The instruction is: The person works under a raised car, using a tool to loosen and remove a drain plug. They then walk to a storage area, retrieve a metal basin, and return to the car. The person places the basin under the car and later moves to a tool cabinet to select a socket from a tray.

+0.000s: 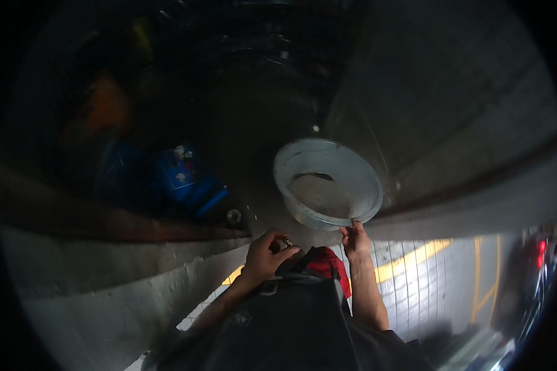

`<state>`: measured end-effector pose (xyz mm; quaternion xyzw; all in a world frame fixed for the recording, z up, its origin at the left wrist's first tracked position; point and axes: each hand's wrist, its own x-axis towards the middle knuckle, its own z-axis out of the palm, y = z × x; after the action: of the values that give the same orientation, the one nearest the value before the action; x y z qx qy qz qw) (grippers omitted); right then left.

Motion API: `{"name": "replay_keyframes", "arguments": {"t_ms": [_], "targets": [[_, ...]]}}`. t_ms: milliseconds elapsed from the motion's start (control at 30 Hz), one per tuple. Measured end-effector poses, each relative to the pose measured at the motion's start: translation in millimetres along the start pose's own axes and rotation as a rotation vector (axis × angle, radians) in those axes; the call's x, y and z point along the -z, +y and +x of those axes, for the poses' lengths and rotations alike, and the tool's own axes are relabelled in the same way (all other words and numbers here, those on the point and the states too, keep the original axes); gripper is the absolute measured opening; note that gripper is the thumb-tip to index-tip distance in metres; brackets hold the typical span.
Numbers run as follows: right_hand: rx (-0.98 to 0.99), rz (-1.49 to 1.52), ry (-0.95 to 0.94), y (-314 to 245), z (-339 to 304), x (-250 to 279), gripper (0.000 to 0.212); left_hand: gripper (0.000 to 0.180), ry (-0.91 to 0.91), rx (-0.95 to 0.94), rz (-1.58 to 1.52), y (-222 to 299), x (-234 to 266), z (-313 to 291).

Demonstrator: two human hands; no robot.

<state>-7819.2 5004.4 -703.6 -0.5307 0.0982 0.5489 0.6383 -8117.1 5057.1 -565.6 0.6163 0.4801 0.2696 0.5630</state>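
A pale grey round basin (368, 176) is in front of me to the right, tilted, with its open side showing. Brownish dirt or murky residue and a dark curved mark show on its bottom. My right hand (356, 241) pinches the basin's near rim between thumb and fingers. Close to my body, my left hand (266, 256) is curled, with a small metallic piece (287, 242) between thumb and forefinger. That piece is too small and dim to name. Red cloth (325, 264) hangs at my front between the two hands, beside my dark clothing.
Blue equipment (192, 185) with small fittings stands in the dark on the left, and a metal ring (234, 216) lies near it. An orange shape (105, 105) sits farther back. Concrete walls (105, 309) flank me. Behind is tiled floor with yellow lines (414, 256).
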Motion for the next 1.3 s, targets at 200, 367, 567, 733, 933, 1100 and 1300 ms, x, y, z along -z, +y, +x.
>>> {"name": "replay_keyframes", "arguments": {"t_ms": [200, 367, 567, 733, 933, 1100, 1300], "targets": [[-0.069, -0.079, -0.086, -57, 119, -92, 0.017, 0.036, 0.413, 0.168, 0.061, 0, 16, 71], [-0.155, -0.144, -0.148, -71, 208, -162, 0.016, 0.031, 0.532, 0.228, -0.255, -33, 24, 161], [-0.169, -0.257, -0.241, -108, 307, -304, 0.025, 0.029, 0.58, 0.158, -0.402, -14, 85, 314], [-0.209, -0.31, -0.238, -123, 390, -394, 0.037, 0.027, 0.799, 0.254, -0.287, -10, 129, 381], [-0.166, -0.335, -0.212, -106, 509, -504, 0.032, 0.023, 0.93, 0.371, -0.189, -74, 231, 471], [-0.155, -0.218, -0.138, -107, 592, -630, 0.023, 0.026, 0.996, 0.238, -0.272, -86, 349, 598], [-0.113, -0.14, -0.067, -145, 653, -756, 0.016, 0.024, 0.93, 0.195, -0.089, -25, 499, 763]]}}
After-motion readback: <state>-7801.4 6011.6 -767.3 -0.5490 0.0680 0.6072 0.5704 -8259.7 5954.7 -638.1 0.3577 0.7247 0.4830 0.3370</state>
